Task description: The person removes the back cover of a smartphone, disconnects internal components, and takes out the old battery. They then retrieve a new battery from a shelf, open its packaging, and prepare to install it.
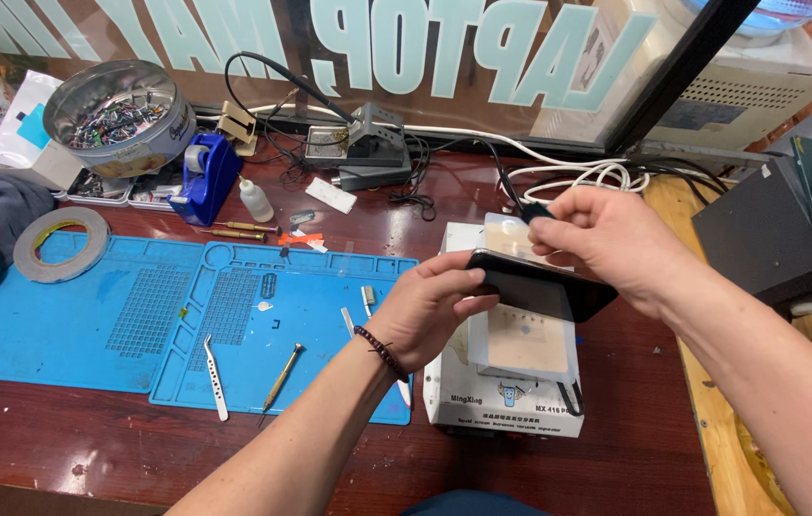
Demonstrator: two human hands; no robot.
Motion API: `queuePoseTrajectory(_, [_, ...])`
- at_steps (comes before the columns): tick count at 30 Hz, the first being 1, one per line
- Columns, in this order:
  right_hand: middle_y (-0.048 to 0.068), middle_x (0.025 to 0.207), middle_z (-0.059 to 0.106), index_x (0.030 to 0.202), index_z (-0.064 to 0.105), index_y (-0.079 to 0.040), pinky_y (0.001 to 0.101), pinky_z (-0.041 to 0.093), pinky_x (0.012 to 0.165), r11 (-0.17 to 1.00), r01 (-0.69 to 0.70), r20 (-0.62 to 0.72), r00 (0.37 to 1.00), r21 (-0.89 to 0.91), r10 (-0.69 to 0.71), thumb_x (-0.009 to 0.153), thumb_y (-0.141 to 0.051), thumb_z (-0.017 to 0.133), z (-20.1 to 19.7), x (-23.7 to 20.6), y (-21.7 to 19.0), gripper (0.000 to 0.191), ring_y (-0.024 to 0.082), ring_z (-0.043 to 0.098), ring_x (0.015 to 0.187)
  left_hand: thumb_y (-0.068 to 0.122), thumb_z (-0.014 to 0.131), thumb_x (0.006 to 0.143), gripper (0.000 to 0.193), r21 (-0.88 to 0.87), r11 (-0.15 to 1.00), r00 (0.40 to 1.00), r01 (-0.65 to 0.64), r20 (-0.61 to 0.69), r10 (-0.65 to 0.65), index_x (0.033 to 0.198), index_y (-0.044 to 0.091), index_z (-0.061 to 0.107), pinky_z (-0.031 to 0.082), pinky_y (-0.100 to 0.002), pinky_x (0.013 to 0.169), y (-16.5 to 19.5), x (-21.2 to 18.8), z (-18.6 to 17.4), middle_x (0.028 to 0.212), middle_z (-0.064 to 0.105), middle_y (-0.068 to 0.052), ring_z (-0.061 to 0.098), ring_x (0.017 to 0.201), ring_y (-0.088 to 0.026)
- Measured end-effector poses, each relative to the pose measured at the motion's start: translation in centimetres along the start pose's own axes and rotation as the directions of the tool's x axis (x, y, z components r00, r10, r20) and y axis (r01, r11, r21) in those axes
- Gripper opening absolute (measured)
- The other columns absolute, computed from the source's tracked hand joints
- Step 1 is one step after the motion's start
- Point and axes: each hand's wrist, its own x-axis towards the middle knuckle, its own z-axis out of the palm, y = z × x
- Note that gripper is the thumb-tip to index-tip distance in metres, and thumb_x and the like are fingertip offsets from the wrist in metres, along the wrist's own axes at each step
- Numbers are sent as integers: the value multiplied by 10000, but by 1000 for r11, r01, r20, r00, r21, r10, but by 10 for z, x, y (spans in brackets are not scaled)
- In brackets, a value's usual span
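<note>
Head view looks down at a red-brown workbench (616, 420) w/ both hands raised over a white heating-plate machine (506, 397). Left hand (425, 306) is curled round the near-left end of a dark phone (544, 287), thumb on the top edge, other fingers (473, 308) wrapped under it, closed in a firm grip. Right hand (611, 239) comes over the far-right end, fingers bent down onto the phone's upper edge; thumb and forefinger pinched shut on a small dark tool (535, 210) at the phone's back edge, tip hidden so exact contact unclear. Phone sits in the air just above the machine's plate, not touching it; long axis runs left-to-right across the frame, right end a bit lower and nearer, dark face tilted toward the camera. Left of the machine, a blue silicone mat (138, 315) w/ tweezers (215, 377) and a small screwdriver (281, 375), well apart from both hands. Tape roll (62, 244) lies at the mat's far-left corner.
</note>
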Motion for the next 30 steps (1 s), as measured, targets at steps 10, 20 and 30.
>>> queuePoseTrajectory(10, [51,1225,750,929,752,3,286,563,879,949,311,65,949,-55,-308,851,-89,740,-41,-44,28,122,113,696,992,36,735,899,289,216,958,979,-190,-30,201,1182,-19,709,552,-292,770,12,26,41,1011,738,-68,664,869,-144])
queuePoseTrajectory(20, [56,1251,743,913,756,-4,255,547,836,906,390,-71,912,-164,-405,834,-76,774,-38,-62,27,108,94,667,958,24,748,893,298,321,915,969,-244,42,243,1185,-21,707,549,-284,833,29,26,68,1023,728,-70,666,912,-137])
queuePoseTrajectory(30, [83,1258,729,912,748,-1,231,538,851,866,479,-99,864,-142,-494,838,-58,778,-31,-56,44,99,82,666,1000,26,751,884,305,320,917,971,-236,40,236,1182,-21,700,564,-312,887,32,23,70,1057,736,-92,694,952,-159])
